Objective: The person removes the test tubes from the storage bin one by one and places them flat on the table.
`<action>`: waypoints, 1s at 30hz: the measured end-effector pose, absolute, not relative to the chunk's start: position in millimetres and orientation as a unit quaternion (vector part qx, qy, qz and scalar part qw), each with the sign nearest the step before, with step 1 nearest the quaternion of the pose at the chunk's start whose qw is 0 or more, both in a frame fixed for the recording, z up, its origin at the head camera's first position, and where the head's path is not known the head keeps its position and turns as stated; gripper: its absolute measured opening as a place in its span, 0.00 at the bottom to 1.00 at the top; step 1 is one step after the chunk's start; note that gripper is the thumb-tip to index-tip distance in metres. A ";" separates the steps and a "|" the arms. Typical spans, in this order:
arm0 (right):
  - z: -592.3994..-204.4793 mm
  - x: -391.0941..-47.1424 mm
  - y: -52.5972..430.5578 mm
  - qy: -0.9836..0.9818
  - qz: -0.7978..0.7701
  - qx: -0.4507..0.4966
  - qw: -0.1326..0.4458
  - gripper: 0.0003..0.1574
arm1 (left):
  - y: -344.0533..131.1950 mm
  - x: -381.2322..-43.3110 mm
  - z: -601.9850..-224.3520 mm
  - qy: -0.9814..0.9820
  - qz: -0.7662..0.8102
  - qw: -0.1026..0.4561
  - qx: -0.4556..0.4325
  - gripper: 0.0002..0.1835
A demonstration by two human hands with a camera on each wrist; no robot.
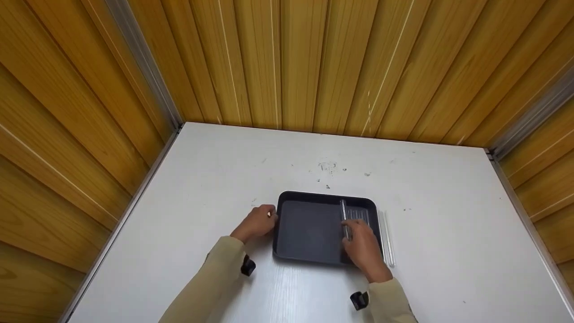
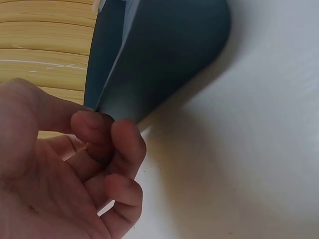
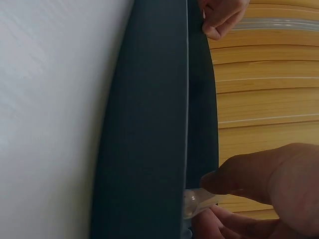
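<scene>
A dark grey rectangular tray (image 1: 309, 233) lies on the white table. At its left side, my left hand (image 1: 258, 222) pinches the rim between thumb and curled fingers; the left wrist view shows the fingertips against the tray's outer wall (image 2: 169, 55). Over the tray's right part, my right hand (image 1: 362, 249) holds a clear tube (image 1: 344, 209) between thumb and fingers. That tube lies lengthwise, front to back, and its near end (image 3: 194, 203) shows just behind the front wall in the right wrist view. Several clear tubes (image 1: 358, 215) lie side by side in the tray, partly hidden by the right hand.
More clear tubes (image 1: 387, 240) lie on the table along the tray's right side. Wood-patterned panels (image 1: 300, 67) wall the table (image 1: 448, 233) at the back and both sides. Small dark marks (image 1: 327, 167) spot the surface behind the tray.
</scene>
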State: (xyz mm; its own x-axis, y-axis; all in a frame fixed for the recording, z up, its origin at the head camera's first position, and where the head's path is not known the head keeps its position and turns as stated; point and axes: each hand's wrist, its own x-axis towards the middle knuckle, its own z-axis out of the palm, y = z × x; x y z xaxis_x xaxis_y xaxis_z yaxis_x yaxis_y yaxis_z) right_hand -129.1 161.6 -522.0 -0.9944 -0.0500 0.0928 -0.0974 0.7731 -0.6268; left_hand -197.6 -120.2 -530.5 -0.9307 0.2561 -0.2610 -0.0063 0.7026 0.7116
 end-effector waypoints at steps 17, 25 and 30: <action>-512.2 -119.6 183.8 -0.931 0.362 -0.002 0.033 0.26 | -123.2 -197.4 -529.7 0.900 0.384 0.188 0.083 0.10; -510.0 -115.2 197.7 -0.927 0.372 -0.028 0.033 0.26 | -124.5 -197.7 -530.6 0.899 0.390 0.181 0.084 0.10; -509.2 -111.3 210.4 -0.928 0.366 -0.050 0.046 0.25 | -121.1 -197.8 -530.7 0.899 0.387 0.184 0.095 0.11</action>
